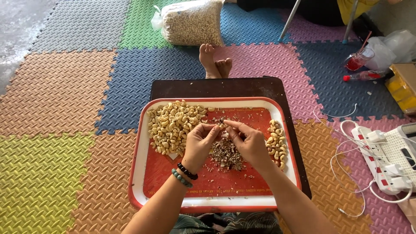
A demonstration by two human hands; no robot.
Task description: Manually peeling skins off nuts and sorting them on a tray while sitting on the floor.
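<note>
At frame centre, the left hand and right hand pinch closed on one small cashew above the red tray; its axis is too small to tell.

We see both hands, left hand and right hand, pinching one cashew. Below sits a red tray with a cashew pile.

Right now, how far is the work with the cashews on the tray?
Done: a small row of cashews lies at the right of the red tray, with a heap of skin scraps in the middle. In hand: the left hand and right hand pinch one nut together. Left: the much larger pile on the left.
</note>
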